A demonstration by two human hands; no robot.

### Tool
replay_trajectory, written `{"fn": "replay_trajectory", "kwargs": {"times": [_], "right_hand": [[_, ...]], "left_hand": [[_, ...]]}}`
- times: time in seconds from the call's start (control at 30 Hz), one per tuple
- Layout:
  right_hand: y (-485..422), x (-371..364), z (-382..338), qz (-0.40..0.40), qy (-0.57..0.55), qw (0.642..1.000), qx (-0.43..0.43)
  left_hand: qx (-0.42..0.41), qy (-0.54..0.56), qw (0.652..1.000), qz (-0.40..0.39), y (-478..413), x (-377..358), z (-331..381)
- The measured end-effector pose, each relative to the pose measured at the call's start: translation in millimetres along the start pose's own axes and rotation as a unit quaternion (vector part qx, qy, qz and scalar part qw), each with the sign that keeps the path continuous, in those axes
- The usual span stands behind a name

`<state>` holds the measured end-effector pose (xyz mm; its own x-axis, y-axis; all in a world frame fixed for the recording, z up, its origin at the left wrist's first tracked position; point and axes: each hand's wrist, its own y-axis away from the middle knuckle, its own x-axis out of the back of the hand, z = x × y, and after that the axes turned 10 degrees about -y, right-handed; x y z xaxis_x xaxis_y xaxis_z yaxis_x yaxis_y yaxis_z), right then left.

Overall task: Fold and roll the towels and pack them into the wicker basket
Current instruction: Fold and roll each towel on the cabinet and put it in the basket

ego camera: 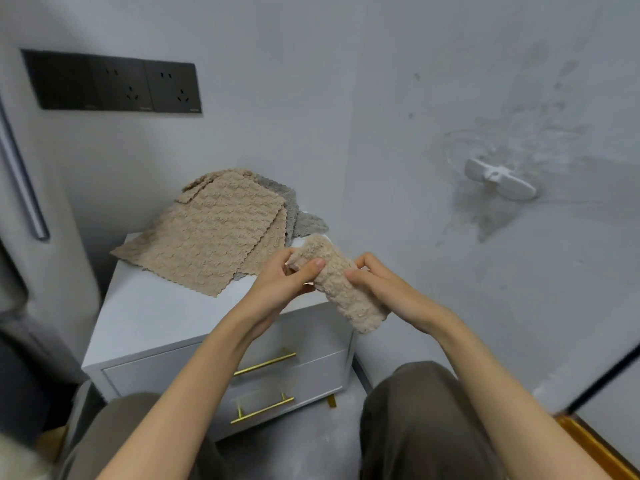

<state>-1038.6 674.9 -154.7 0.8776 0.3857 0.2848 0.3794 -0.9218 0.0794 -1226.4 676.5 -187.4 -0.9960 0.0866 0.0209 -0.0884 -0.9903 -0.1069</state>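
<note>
Your left hand [292, 275]: pinches the upper end of the rolled beige towel [341, 282], frame centre.
Your right hand [377, 282]: grips its middle.
Towel stack [211, 230]: on white cabinet [145, 320], centre left.

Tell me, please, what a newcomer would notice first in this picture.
The rolled beige towel at centre draws the eye, gripped by the left hand and the right hand. Behind it, a pile of flat towels lies on the white nightstand. A black socket panel stands out on the wall, upper left.
</note>
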Motion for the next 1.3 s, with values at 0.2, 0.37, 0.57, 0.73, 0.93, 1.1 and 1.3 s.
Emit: {"fn": "replay_trajectory", "kwargs": {"times": [0.2,0.37,0.57,0.73,0.93,1.1,1.3], "right_hand": [[47.4,21.5,-7.3,0.066,-0.029,0.997,0.003],[99.6,43.8,-0.4,0.125,-0.037,0.991,0.003],[167.8,73.1,23.7,0.177,-0.018,0.984,-0.03],[223.4,96.1,59.7,0.231,0.016,0.972,-0.047],[279.1,110.6,115.5,0.278,-0.031,0.955,-0.093],[307.9,114.8,174.8,0.329,-0.121,0.924,-0.155],[310.0,112.8,267.4,0.41,-0.232,0.847,-0.246]], "left_hand": [[-0.01,-0.018,0.998,-0.052,11.1,-42.0,28.6],[-0.025,-0.049,0.992,-0.113,24.5,-85.3,43.7],[-0.017,-0.079,0.974,-0.214,45.2,-151.5,46.1],[0.003,-0.067,0.959,-0.276,61.1,-212.6,31.3],[0.039,-0.083,0.953,-0.29,73.3,-283.9,-6.7],[0.085,-0.115,0.951,-0.273,85.2,-326.8,-46.9],[0.106,-0.293,0.902,-0.301,88.4,-339.2,-132.3]]}}
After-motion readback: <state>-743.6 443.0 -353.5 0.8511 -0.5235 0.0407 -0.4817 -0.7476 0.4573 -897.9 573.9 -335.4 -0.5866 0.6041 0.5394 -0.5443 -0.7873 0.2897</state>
